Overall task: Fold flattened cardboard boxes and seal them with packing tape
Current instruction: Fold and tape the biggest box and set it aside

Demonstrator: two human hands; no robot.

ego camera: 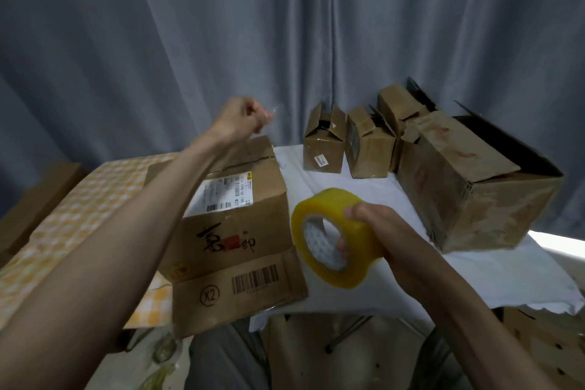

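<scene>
Right hand [376, 231] fingers clamped on yellow packing-tape roll [335, 237], just right of brown labelled cardboard box [234, 231] on desk. Left hand [243, 119] above box's far edge, fingers pinched together, apparently on clear tape end.

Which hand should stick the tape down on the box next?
Probably the left hand. It is raised just above the far top edge of the box, fingers pinched as if holding the tape's end. The right hand is busy gripping the tape roll beside the box.
</scene>
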